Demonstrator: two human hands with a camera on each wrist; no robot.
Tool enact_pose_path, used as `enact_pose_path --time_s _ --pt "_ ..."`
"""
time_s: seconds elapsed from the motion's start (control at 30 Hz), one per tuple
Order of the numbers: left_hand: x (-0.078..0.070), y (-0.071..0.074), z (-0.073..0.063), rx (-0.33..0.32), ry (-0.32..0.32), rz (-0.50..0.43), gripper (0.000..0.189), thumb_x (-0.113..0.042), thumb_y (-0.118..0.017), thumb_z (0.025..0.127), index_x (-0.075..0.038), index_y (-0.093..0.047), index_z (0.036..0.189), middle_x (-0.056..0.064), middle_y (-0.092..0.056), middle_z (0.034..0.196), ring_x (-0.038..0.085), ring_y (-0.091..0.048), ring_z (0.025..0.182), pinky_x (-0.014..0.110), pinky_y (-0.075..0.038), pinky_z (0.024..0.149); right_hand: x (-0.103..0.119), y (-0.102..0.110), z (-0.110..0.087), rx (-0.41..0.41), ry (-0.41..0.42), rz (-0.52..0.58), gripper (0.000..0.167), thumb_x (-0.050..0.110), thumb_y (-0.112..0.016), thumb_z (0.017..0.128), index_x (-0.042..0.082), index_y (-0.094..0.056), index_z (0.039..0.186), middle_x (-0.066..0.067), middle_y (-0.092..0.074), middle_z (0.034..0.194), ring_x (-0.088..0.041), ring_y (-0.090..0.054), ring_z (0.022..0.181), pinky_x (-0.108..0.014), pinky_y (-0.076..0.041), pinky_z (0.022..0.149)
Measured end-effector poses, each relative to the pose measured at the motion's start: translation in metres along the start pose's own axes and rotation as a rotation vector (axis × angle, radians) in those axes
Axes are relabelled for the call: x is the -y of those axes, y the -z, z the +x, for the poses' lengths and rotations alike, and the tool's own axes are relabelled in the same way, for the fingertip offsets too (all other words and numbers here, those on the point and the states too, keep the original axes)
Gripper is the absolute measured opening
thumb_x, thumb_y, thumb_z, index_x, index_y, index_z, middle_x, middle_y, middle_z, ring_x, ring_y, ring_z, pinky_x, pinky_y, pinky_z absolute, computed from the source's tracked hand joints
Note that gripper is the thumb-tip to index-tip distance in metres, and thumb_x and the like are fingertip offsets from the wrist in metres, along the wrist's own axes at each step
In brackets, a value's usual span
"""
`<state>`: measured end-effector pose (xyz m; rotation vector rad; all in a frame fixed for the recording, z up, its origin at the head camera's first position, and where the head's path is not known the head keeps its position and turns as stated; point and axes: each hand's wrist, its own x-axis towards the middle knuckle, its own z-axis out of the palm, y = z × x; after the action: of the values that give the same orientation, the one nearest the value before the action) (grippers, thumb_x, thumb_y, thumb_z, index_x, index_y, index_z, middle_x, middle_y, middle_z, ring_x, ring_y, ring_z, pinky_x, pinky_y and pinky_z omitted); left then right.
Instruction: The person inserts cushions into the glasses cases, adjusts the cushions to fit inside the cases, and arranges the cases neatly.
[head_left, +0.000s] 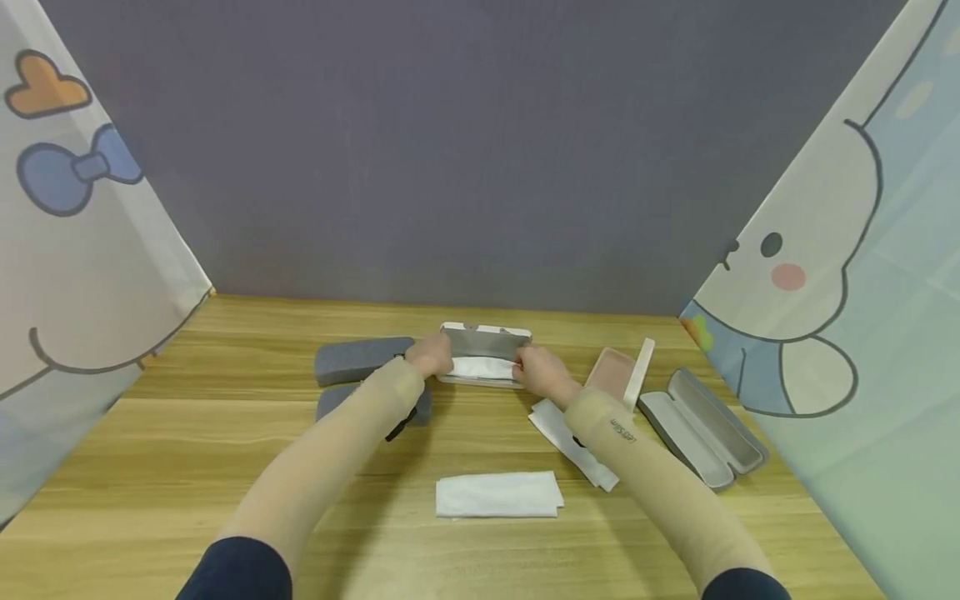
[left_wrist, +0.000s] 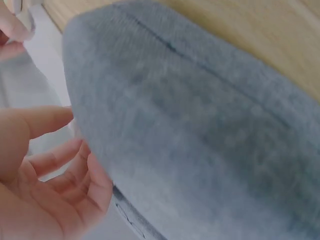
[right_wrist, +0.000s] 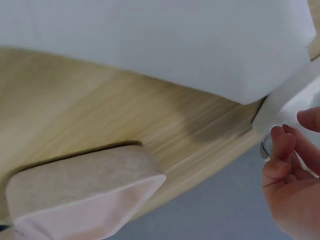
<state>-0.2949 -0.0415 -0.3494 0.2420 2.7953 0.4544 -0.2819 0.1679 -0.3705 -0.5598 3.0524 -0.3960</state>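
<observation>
An open glasses case (head_left: 486, 340) with a grey inside stands at the back middle of the table, a folded white cloth (head_left: 482, 367) lying in its lower half. My left hand (head_left: 431, 356) is at the case's left end, fingers bent; in the left wrist view a blue-grey glasses case (left_wrist: 190, 120) hides its fingertips. At the right end, my right hand (head_left: 545, 372) has its fingertips by the end of the cloth. In the right wrist view its fingers (right_wrist: 282, 145) curl, with the thumb a little apart. I cannot tell whether either hand pinches the cloth or the case.
Two blue-grey cases (head_left: 360, 358) lie left, partly behind the left forearm. To the right are an open pink case (head_left: 611, 373) and an open grey case (head_left: 693, 425). One white cloth (head_left: 498, 495) lies in front; another cloth (head_left: 570, 442) is partly under the right forearm.
</observation>
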Motion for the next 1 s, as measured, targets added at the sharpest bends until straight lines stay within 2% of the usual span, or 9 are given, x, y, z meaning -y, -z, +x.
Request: enact_pose_path --time_s 0.1,0.17,0.23,0.3,0.4,0.5,0.57,0.67,1.0 --pt "0.003 0.006 -0.002 -0.001 -0.032 -0.101 0.018 -0.003 -0.047 0.093 0.001 -0.064 0.093 0.008 -0.057 0.071 0.01 -0.03 0.043 0.023 -0.027 0.042 -0.002 0.004 -0.003 -0.009 -0.022 0.089 0.02 0.013 -0.054 0.094 0.001 -0.07 0.095 -0.009 -0.064 0.084 -0.013 -0.048 0.064 -0.027 -0.042 0.061" --pt "0.007 0.007 -0.003 -0.001 -0.048 -0.188 0.028 -0.01 -0.047 0.096 0.005 -0.061 0.115 0.014 -0.063 0.085 0.01 -0.032 0.042 0.023 -0.03 0.042 -0.002 0.008 -0.006 -0.015 -0.031 0.166 0.022 0.015 -0.053 0.096 0.001 -0.07 0.092 -0.007 -0.063 0.079 -0.012 -0.047 0.061 -0.026 -0.042 0.059" --pt "0.011 0.009 -0.005 0.016 -0.05 -0.282 0.045 -0.019 -0.05 0.098 0.004 -0.048 0.137 0.018 -0.063 0.107 0.012 -0.036 0.045 0.024 -0.038 0.044 -0.002 0.01 -0.01 -0.013 -0.052 0.251 0.026 0.018 -0.052 0.097 0.004 -0.067 0.08 -0.002 -0.055 0.064 -0.011 -0.04 0.053 -0.024 -0.036 0.053" --pt "0.014 0.011 -0.008 0.049 -0.034 -0.369 0.06 -0.03 -0.051 0.098 0.001 -0.035 0.146 0.018 -0.06 0.117 0.013 -0.045 0.053 0.026 -0.048 0.051 -0.002 0.012 -0.013 -0.004 -0.093 0.358 0.035 0.022 -0.052 0.098 0.008 -0.058 0.067 0.004 -0.044 0.055 -0.008 -0.033 0.047 -0.022 -0.032 0.049" --pt "0.016 0.017 -0.012 0.105 -0.004 -0.483 0.074 -0.044 -0.05 0.097 -0.002 -0.023 0.152 0.018 -0.044 0.143 0.025 -0.061 0.087 0.036 -0.057 0.073 0.0 0.019 -0.015 0.031 -0.216 0.519 0.045 0.033 -0.05 0.098 0.013 -0.041 0.058 0.006 -0.032 0.048 -0.008 -0.023 0.044 -0.022 -0.025 0.045" --pt "0.016 0.022 -0.016 0.146 0.009 -0.586 0.08 -0.051 -0.045 0.097 -0.004 -0.013 0.154 0.02 -0.025 0.156 0.039 -0.052 0.122 0.043 -0.055 0.089 0.002 0.027 -0.016 0.087 -0.371 0.648 0.045 0.047 -0.047 0.097 0.009 -0.05 0.072 0.003 -0.043 0.061 -0.009 -0.036 0.05 -0.023 -0.033 0.051" --pt "0.016 0.025 -0.017 0.167 0.013 -0.628 0.082 -0.053 -0.043 0.097 -0.005 -0.01 0.154 0.02 -0.019 0.158 0.044 -0.045 0.129 0.046 -0.052 0.094 0.003 0.031 -0.016 0.139 -0.462 0.729 0.054 0.055 -0.044 0.095 0.003 -0.057 0.097 -0.004 -0.055 0.081 -0.014 -0.049 0.065 -0.026 -0.043 0.061" --pt "0.017 0.026 -0.017 0.197 0.021 -0.684 0.08 -0.054 -0.039 0.098 -0.006 -0.01 0.155 0.02 -0.017 0.159 0.049 -0.039 0.133 0.049 -0.048 0.1 0.002 0.034 -0.015 0.188 -0.551 0.8 0.073 0.064 -0.041 0.093 0.001 -0.048 0.129 -0.012 -0.055 0.113 -0.021 -0.058 0.093 -0.034 -0.05 0.082" --pt "0.012 0.024 -0.006 0.225 0.119 -0.902 0.08 -0.064 -0.03 0.096 -0.013 -0.013 0.155 0.029 -0.02 0.155 0.054 -0.036 0.132 0.056 -0.043 0.103 0.001 0.032 -0.01 0.232 -0.624 0.934 0.086 0.066 -0.035 0.093 -0.007 -0.034 0.138 -0.025 -0.047 0.123 -0.036 -0.054 0.109 -0.049 -0.049 0.095"
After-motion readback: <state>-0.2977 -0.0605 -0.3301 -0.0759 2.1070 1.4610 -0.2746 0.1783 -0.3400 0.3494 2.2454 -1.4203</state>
